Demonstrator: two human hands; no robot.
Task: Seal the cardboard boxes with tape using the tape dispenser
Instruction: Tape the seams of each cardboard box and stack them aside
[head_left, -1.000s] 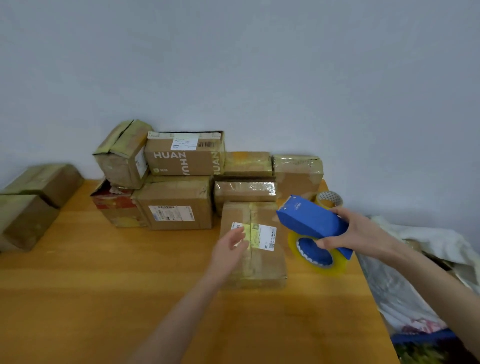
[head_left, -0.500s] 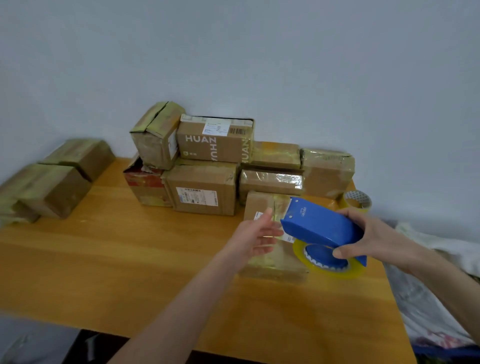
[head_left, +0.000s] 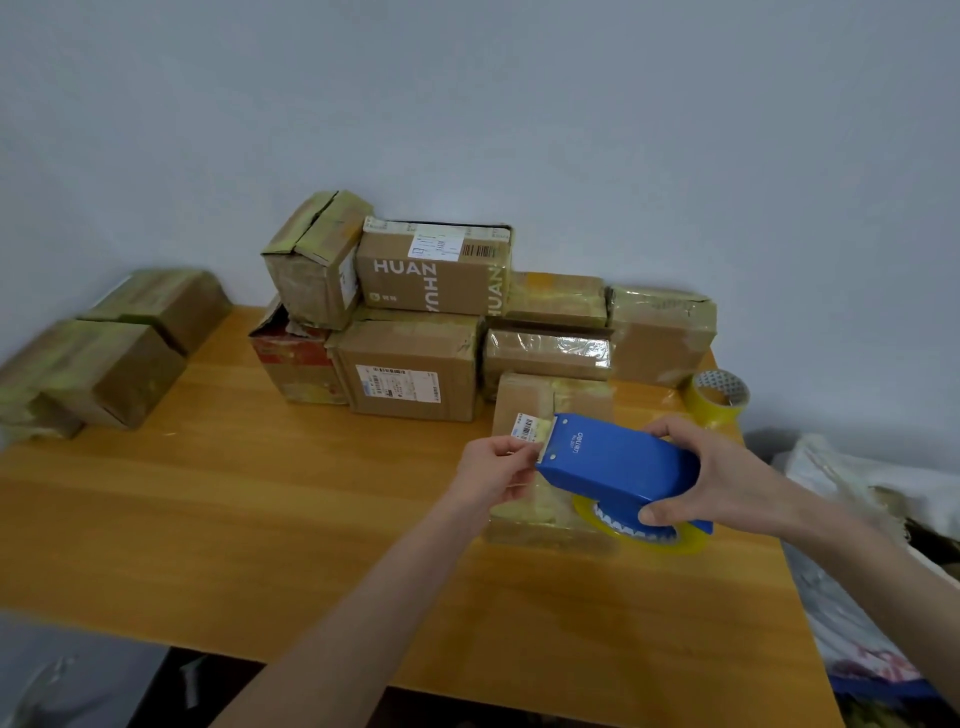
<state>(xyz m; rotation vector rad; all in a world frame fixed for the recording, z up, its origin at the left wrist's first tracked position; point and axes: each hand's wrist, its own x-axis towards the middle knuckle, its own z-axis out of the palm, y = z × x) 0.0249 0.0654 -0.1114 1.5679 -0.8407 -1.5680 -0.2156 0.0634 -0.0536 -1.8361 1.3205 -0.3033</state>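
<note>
I see an orange-brown wooden table (head_left: 260, 519) set against a pale wall. At its left end lies a cluster of tape-wrapped boxes (head_left: 114, 364). Along the back edge, 3 boxes sit side by side on the wood: a red-printed box (head_left: 293, 364), a labelled brown box (head_left: 410, 374) touching it, and, farther right, a taped box (head_left: 660, 338). Nearer me, a flat box (head_left: 524, 400) lies on the table. A yellow tape roll (head_left: 719, 397) stands near the right rear corner.

Bare table (head_left: 234, 519) lies open near and left, while stacked boxes (head_left: 415, 322) wall the far edge, two more boxes (head_left: 109, 353) block far left, and a spare tape roll (head_left: 719, 397) sits far right.
</note>
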